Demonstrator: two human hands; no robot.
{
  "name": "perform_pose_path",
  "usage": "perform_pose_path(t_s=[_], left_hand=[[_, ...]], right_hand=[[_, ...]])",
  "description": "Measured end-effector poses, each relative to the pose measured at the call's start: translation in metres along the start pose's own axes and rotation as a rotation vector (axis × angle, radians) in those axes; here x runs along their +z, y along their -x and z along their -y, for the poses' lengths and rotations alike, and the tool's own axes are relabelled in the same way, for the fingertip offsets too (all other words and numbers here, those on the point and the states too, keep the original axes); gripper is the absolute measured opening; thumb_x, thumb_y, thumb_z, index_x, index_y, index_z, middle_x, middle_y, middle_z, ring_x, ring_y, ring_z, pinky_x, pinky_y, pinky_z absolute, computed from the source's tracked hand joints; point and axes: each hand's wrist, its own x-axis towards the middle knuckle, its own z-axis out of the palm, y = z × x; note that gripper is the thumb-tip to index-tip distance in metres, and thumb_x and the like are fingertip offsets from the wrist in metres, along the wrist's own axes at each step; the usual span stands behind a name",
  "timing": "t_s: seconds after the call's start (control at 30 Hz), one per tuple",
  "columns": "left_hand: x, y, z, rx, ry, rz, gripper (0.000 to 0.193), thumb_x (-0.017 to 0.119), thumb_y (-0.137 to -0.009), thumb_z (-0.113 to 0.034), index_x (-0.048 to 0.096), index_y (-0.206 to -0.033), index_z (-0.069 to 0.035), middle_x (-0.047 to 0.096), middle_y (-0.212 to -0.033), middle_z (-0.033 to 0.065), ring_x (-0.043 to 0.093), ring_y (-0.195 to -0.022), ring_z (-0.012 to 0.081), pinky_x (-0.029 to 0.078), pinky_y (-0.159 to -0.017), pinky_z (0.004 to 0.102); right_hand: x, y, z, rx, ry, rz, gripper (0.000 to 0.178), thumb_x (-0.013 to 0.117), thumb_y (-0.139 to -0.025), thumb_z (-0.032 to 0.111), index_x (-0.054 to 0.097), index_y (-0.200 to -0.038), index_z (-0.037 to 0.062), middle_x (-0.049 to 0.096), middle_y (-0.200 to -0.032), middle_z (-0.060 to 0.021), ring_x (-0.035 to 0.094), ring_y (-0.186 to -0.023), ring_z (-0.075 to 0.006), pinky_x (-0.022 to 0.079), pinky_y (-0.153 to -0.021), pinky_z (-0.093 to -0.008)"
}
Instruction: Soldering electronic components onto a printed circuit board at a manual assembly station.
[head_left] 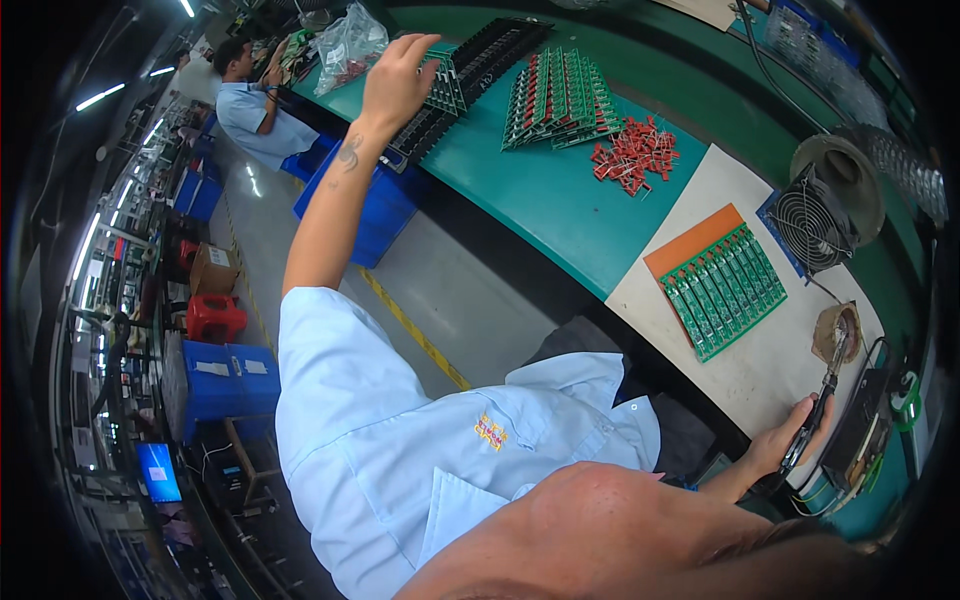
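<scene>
At the upper left my left hand reaches out beside a green circuit board panel on a long black slotted rail. Its fingers are stretched and the thumb stands apart, close to the panel's edge; I see no firm hold. My right hand, low at the right, is wrapped round the dark handle of a soldering iron. The iron's metal tip lies over a small brownish cup. Nearer the middle, a green panel of narrow circuit boards rests on an orange board.
Stacked green panels and a heap of red components lie on the green mat. A fan stands by a duct hose. Blue bins sit beneath the bench. Another person works at the far left.
</scene>
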Motion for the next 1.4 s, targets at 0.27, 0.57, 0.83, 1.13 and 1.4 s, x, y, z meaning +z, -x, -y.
perform_pose_path(t_s=[0.27,0.57,0.83,1.13,1.4], left_hand=[[0.026,-0.043,-0.17,0.282,0.504,-0.172,0.041,0.085,-0.081,-0.007,0.075,-0.121,-0.009,0.074,-0.113,0.0073,0.071,-0.09,0.0216,0.059,-0.078,0.031],[0.128,-0.082,-0.33,0.18,1.149,-0.145,0.027,0.079,-0.09,-0.019,0.074,-0.115,-0.009,0.074,-0.105,0.0053,0.069,-0.086,0.0218,0.056,-0.079,0.0328],[0.146,-0.059,-0.339,0.15,1.175,-0.147,0.028,0.08,-0.09,-0.025,0.074,-0.113,-0.01,0.074,-0.102,0.0028,0.068,-0.082,0.0223,0.053,-0.081,0.0338],[0.138,-0.056,-0.345,0.257,1.025,-0.201,0.026,0.079,-0.09,-0.028,0.074,-0.109,-0.013,0.074,-0.098,0.0012,0.068,-0.082,0.0215,0.053,-0.079,0.0334],[0.119,-0.055,-0.334,0.339,1.02,0.009,0.033,0.075,-0.092,-0.027,0.072,-0.118,-0.007,0.075,-0.111,0.0096,0.07,-0.096,0.0284,0.054,-0.088,0.0378]], right_hand=[[0.002,-0.001,-0.002,0.004,0.015,0.008,0.039,0.063,-0.106,0.014,0.06,-0.14,-0.0027,0.069,-0.127,-0.0191,0.069,-0.113,-0.0233,0.053,-0.099,-0.0319],[-0.002,-0.003,0.0,0.02,0.088,0.004,0.04,0.062,-0.106,0.014,0.059,-0.142,-0.0031,0.069,-0.128,-0.0199,0.068,-0.115,-0.0242,0.053,-0.101,-0.0332],[-0.005,-0.005,0.002,0.043,0.191,0.056,0.041,0.059,-0.107,0.017,0.058,-0.143,-0.0034,0.069,-0.128,-0.0207,0.068,-0.115,-0.0246,0.052,-0.101,-0.0338],[-0.013,-0.002,0.001,0.069,0.239,0.03,0.042,0.061,-0.106,0.017,0.058,-0.143,-0.0037,0.069,-0.126,-0.0202,0.068,-0.111,-0.0236,0.052,-0.1,-0.0327],[-0.002,0.001,-0.002,0.045,0.076,-0.012,0.043,0.07,-0.097,0.008,0.063,-0.139,-0.0003,0.072,-0.119,-0.0148,0.068,-0.101,-0.0195,0.053,-0.094,-0.0299]])
